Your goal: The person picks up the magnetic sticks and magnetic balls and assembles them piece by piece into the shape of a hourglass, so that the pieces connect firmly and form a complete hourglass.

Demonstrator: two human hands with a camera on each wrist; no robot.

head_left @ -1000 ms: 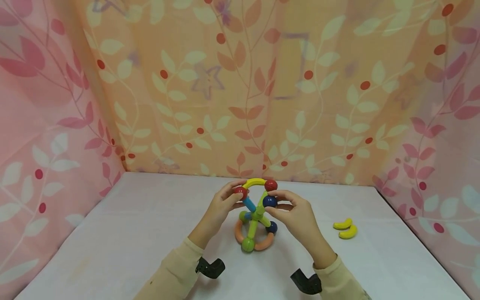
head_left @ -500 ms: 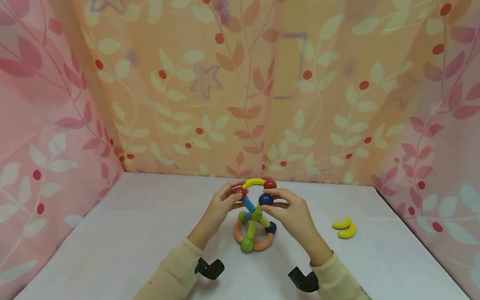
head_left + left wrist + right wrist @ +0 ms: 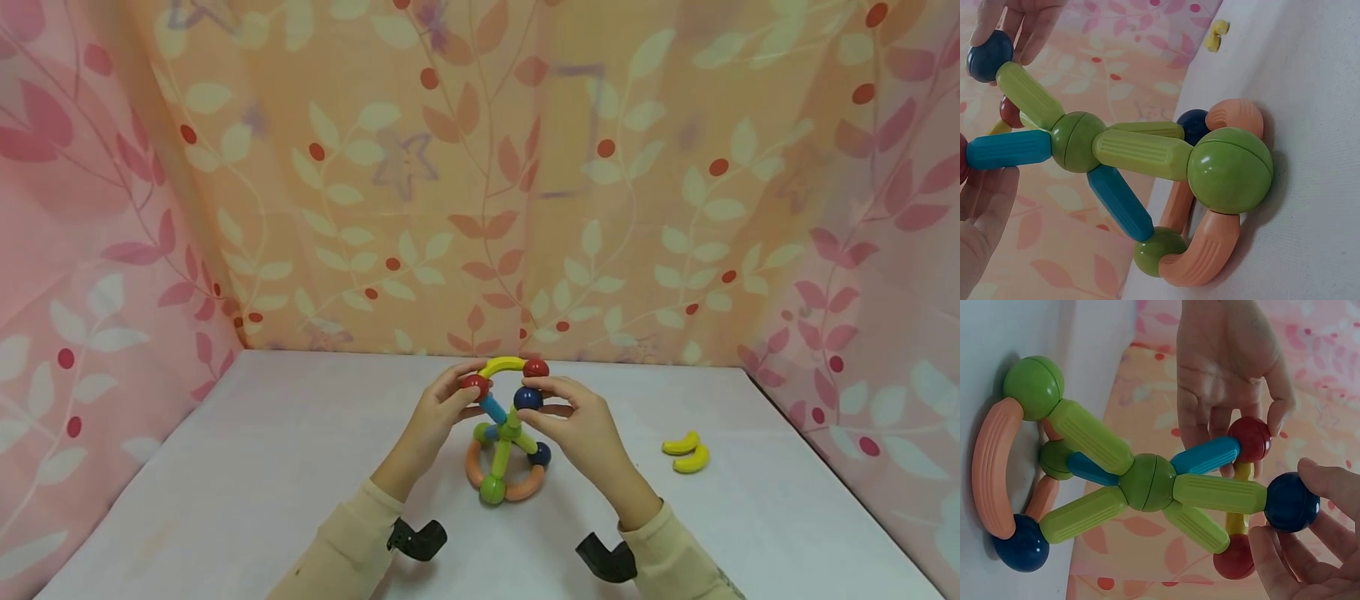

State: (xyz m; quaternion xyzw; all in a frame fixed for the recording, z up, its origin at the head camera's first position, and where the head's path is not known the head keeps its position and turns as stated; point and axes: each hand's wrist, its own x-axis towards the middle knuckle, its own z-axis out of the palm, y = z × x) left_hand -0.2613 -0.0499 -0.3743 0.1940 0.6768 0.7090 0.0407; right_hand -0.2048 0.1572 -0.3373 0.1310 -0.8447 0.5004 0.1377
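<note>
White table (image 3: 225, 500) fills the foreground. Leaf-and-berry patterned cloth hangs behind it: orange at the back (image 3: 480, 167), pink on both sides (image 3: 75, 250). Light is soft and even.

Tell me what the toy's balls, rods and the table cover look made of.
Balls, e.g. the green ball: likely hard plastic, smooth, semi-gloss; soft highlights and a seam line. Rods, e.g. the green rod: plastic too, matte, with fine lengthwise ribs. Orange arc: same ribbed plastic look. Table cover: seemingly white cloth, matte, faintly textured. Right hand pinches the dark blue ball.
</note>
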